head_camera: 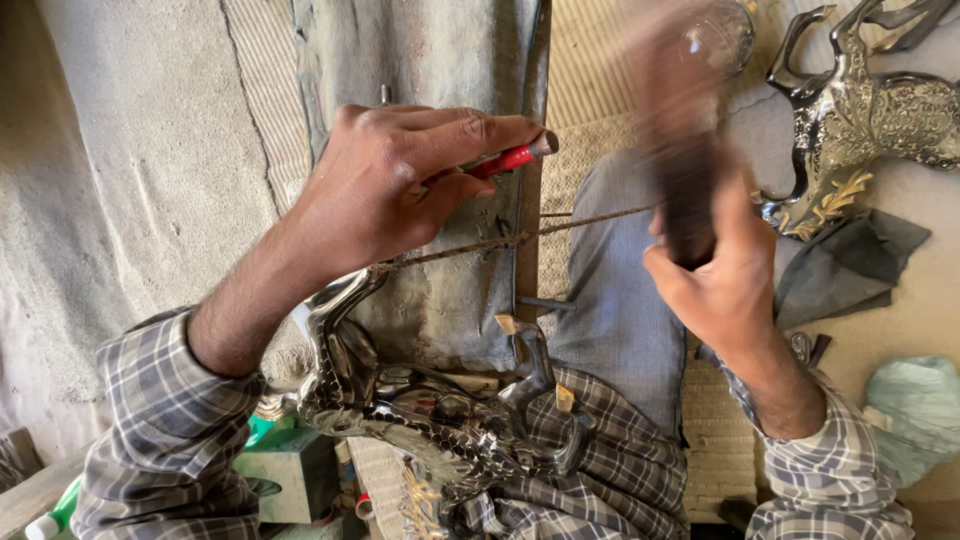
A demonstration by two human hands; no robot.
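Setting: a worker in a plaid shirt sits low on a cloth-covered floor, seen from above over both forearms.
Left hand: the left hand is closed around a red-handled tool, whose tip sticks out past the fingertips; the thumb presses it from below.
Right hand: the right hand is wrapped tight around a dark handle that is blurred by motion, so what kind of tool it is cannot be told.
Workpiece: a shiny engraved metal animal figure lies across the worker's lap, under the left forearm, its neck rising toward the left wrist and its legs pointing to the right.
Cord: a thin twisted cord runs taut from near the figure's neck across to the blurred handle.
Surface: grey, dusty fabric drapes the ground at left; a ribbed woven mat shows at top centre, and a grey-blue cloth covers the worker's leg.
Nearby: a second ornate metal figure with gilt detail lies at upper right, beside a dark folded cloth; a pale green bag sits at the right edge.
Lower left: a small green box rests just below the figure.
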